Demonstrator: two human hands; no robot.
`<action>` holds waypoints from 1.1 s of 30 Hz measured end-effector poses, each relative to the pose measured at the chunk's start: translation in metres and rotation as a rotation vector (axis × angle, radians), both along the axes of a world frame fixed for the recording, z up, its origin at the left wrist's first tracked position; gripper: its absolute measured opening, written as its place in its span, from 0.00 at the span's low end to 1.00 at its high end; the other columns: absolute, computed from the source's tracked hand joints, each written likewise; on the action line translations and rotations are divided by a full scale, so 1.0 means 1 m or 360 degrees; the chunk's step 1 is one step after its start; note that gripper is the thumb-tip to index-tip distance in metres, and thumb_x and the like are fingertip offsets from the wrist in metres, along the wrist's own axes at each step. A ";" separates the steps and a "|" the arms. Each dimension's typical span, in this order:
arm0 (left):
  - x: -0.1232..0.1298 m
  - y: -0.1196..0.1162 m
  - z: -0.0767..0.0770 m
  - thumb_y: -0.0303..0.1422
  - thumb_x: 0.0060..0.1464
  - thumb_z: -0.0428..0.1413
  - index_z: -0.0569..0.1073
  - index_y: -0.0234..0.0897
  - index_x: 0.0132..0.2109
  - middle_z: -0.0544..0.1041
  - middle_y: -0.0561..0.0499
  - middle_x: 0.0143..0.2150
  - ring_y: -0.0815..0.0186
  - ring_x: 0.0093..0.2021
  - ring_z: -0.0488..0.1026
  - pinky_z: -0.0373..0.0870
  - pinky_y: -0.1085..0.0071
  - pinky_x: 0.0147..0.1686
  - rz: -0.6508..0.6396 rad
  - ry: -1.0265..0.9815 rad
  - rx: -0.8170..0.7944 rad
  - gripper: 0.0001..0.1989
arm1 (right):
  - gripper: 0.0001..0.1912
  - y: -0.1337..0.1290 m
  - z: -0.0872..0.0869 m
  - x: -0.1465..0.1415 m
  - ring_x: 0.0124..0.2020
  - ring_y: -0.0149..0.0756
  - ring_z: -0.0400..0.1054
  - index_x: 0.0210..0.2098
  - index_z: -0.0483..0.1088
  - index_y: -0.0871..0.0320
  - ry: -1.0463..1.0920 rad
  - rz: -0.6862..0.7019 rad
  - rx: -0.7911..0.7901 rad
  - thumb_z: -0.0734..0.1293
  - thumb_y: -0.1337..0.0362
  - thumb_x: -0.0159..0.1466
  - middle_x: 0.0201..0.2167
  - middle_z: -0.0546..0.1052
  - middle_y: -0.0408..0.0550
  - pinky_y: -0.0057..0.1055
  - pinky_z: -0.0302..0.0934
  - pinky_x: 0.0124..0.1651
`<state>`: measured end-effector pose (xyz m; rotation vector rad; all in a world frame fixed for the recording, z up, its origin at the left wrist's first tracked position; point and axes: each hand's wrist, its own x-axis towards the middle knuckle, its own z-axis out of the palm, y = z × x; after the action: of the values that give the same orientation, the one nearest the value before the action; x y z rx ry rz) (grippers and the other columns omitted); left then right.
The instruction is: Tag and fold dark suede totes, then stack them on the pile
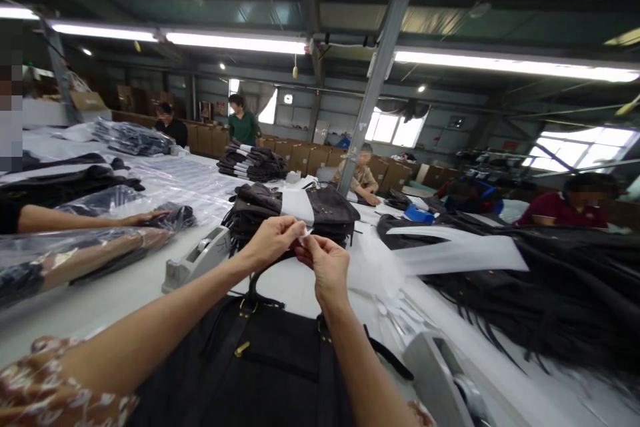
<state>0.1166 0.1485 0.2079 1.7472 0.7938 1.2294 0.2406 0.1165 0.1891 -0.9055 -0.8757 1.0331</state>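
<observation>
Both hands meet in front of me above a dark bag [275, 340], which has brass rings and a zip pull. My left hand [274, 240] is closed, thumb and fingertips pinching a small white piece [303, 232]. My right hand [325, 265] pinches the same piece from the other side. The bag's handle [257, 280] curves up towards the hands; whether they touch it is hidden. Just behind them lies a stack of folded dark bags [330, 210], with a white wrap [297, 205] across the top.
Grey tape dispensers stand at left [197, 257] and at lower right [443, 380]. White sheets [460, 255] and dark bags [560, 280] cover the right side. At left, a co-worker's arm [95, 219] reaches over plastic-wrapped bags. A slanting metal post [375, 93] rises beyond the stack.
</observation>
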 end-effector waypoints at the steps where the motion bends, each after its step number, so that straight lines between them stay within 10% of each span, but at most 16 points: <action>1: -0.001 0.000 0.002 0.41 0.50 0.58 0.68 0.34 0.32 0.71 0.55 0.23 0.72 0.23 0.67 0.63 0.76 0.25 0.0004 -0.0037 -0.0126 0.14 | 0.16 0.001 -0.001 -0.001 0.21 0.33 0.72 0.28 0.74 0.63 -0.0049 -0.0015 0.0029 0.75 0.56 0.47 0.22 0.77 0.47 0.27 0.69 0.26; 6: -0.003 0.003 0.009 0.36 0.41 0.64 0.69 0.33 0.34 0.73 0.54 0.23 0.71 0.22 0.69 0.65 0.75 0.25 -0.0059 -0.0102 -0.0610 0.15 | 0.18 0.001 -0.011 -0.003 0.20 0.33 0.70 0.29 0.73 0.62 -0.0277 -0.0078 0.0118 0.73 0.51 0.50 0.21 0.76 0.45 0.28 0.68 0.26; 12: -0.003 0.009 0.010 0.34 0.45 0.58 0.70 0.35 0.30 0.70 0.56 0.21 0.72 0.21 0.66 0.63 0.76 0.24 0.0003 0.0037 -0.0159 0.07 | 0.20 0.006 0.002 0.013 0.25 0.30 0.69 0.38 0.75 0.60 -0.0810 -0.0234 0.0274 0.67 0.49 0.57 0.29 0.78 0.45 0.25 0.63 0.29; 16: -0.007 0.016 0.021 0.29 0.44 0.57 0.75 0.35 0.28 0.71 0.54 0.27 0.70 0.28 0.66 0.61 0.76 0.27 0.0164 0.0262 0.0337 0.03 | 0.19 0.018 0.021 0.023 0.36 0.33 0.70 0.40 0.76 0.59 -0.0978 0.0279 0.0381 0.69 0.52 0.56 0.37 0.79 0.46 0.27 0.63 0.40; 20: -0.007 0.021 0.025 0.30 0.43 0.56 0.72 0.34 0.25 0.69 0.55 0.23 0.70 0.26 0.64 0.59 0.75 0.27 0.0040 0.0177 0.0192 0.04 | 0.20 0.027 0.023 0.023 0.31 0.33 0.68 0.37 0.76 0.61 -0.0933 0.0467 0.0280 0.68 0.50 0.56 0.30 0.78 0.44 0.27 0.62 0.36; 24: -0.006 0.028 0.026 0.31 0.41 0.57 0.72 0.33 0.25 0.70 0.55 0.22 0.71 0.24 0.64 0.59 0.75 0.26 0.0066 -0.0007 -0.0010 0.05 | 0.19 0.025 0.009 0.019 0.29 0.35 0.69 0.28 0.75 0.60 -0.1396 0.0150 0.0373 0.62 0.52 0.61 0.25 0.75 0.44 0.28 0.62 0.36; 30: -0.010 0.033 0.031 0.31 0.38 0.60 0.73 0.32 0.24 0.70 0.54 0.20 0.73 0.22 0.63 0.58 0.76 0.23 0.0074 -0.0029 -0.0229 0.05 | 0.20 0.018 0.001 0.024 0.49 0.39 0.68 0.53 0.67 0.55 -0.1753 -0.0252 0.0883 0.62 0.64 0.61 0.48 0.74 0.50 0.36 0.59 0.53; 33: -0.009 0.032 0.032 0.29 0.38 0.59 0.73 0.32 0.24 0.70 0.53 0.19 0.72 0.21 0.63 0.58 0.76 0.22 -0.0043 0.0023 -0.0313 0.04 | 0.11 0.020 0.010 0.025 0.44 0.38 0.70 0.43 0.72 0.54 -0.1821 -0.0351 0.0991 0.62 0.62 0.64 0.42 0.77 0.48 0.33 0.60 0.50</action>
<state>0.1072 0.1806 0.2402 1.6034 0.8667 1.0839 0.2653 0.1370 0.1989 -0.9826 -1.8521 -0.0820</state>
